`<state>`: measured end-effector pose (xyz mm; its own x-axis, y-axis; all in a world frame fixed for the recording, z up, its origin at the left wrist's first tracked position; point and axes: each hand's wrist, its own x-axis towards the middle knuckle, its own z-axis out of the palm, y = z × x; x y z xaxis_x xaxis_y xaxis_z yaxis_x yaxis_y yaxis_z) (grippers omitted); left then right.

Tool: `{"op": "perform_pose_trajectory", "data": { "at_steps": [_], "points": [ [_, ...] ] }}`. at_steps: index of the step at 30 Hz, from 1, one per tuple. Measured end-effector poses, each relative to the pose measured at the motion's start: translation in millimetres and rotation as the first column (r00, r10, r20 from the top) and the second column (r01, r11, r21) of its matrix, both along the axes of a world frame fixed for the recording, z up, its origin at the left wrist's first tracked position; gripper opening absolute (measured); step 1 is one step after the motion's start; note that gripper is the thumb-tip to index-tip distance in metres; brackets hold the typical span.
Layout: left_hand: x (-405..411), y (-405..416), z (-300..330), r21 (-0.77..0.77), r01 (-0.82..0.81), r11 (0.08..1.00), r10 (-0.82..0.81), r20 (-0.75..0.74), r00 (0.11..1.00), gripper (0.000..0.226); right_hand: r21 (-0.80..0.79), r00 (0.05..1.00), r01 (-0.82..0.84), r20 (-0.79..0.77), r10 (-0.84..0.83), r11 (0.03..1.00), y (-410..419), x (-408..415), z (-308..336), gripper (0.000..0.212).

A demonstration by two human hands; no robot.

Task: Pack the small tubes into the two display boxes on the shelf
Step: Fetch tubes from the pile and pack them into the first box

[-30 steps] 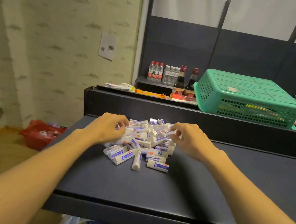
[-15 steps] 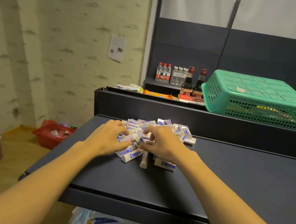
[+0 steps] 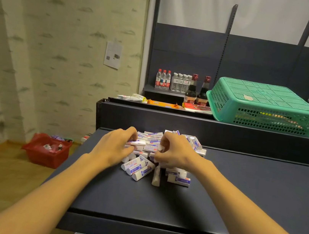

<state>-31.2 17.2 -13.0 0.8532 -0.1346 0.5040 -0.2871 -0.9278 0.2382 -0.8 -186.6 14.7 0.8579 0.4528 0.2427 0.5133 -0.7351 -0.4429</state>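
Near the back edge of the dark shelf (image 3: 237,199), toward its left side, lies a heap of small white tubes (image 3: 164,154) with blue and red print, tumbled over one another. Both bare hands are down in the heap. The left hand (image 3: 115,147) lies on the left side of the pile with its fingers curled, and a tube (image 3: 137,142) sits pinched between thumb and fingertips. The right hand (image 3: 174,154) is bunched over the middle of the pile, fingers drawn together around a tube or two; a white end (image 3: 160,147) pokes out by the thumb, though how many it holds I cannot tell. A few tubes have spilled toward the front of the heap, one standing out on its own with its length pointing to the shelf's front edge (image 3: 156,176).

Behind, on a higher shelf, a green basket (image 3: 261,106) rests upside down at the right, with two dark bottles (image 3: 196,91) just beside it and a row of clear water bottles (image 3: 172,81) farther back. On the floor to the left sits a red basket (image 3: 46,150) with odds and ends in it.
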Motion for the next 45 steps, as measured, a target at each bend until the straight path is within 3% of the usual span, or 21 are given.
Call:
{"op": "perform_pose_trajectory", "data": {
  "at_steps": [4, 8, 10, 13, 22, 27, 32, 45],
  "points": [
    [10.7, 0.6, -2.1, -0.033, 0.077, 0.996, -0.077, 0.001, 0.997, 0.037, 0.127, 0.994, 0.077, -0.083, -0.067, 0.989, -14.9, -2.1, 4.5, 0.029],
    [23.2, -8.9, -4.7, -0.025, 0.145, 0.989, -0.145, -0.003, 0.989, 0.045, 0.134, 0.988, 0.151, -0.028, -0.149, 0.979, -37.8, -1.2, -0.9, 0.01],
    [28.0, -16.7, -5.3, -0.041, 0.184, 0.982, -0.184, 0.017, 0.983, 0.038, 0.263, 0.978, 0.201, -0.105, -0.179, 0.944, -49.5, -4.0, -4.6, 0.006],
    [27.9, -32.6, -4.0, -0.057, 0.217, 0.975, -0.215, 0.028, 0.976, 0.032, 0.416, 0.958, 0.247, -0.24, -0.156, 0.875, -68.0, -12.6, -7.6, 0.017],
    [14.8, -112.9, 7.1, -0.031, 0.293, 0.956, -0.29, 0.079, 0.954, 0.034, 0.346, 0.951, 0.307, -0.092, -0.294, 0.886, -149.8, -49.7, -7.4, 0.021],
    [-4.5, -195.9, 3.5, -0.059, 0.375, 0.925, -0.364, 0.144, 0.92, 0.023, 0.158, 0.916, 0.335, 0.178, -0.36, 0.929, -234.1, -80.0, -7.8, 0.023],
    [-30.2, -292.6, -16.3, -0.126, 0.401, 0.907, -0.385, 0.134, 0.913, 0.02, 0.168, 0.88, 0.346, 0.283, -0.382, 0.923, -326.5, -118.4, -22.5, 0.023],
    [-37.6, -517.8, -28.5, -0.156, 0.508, 0.847, -0.506, 0.057, 0.861, 0.027, 0.154, 0.804, 0.518, 0.249, -0.54, 0.842, -534.8, -138.3, -37.7, 0.023]
  ]
}}
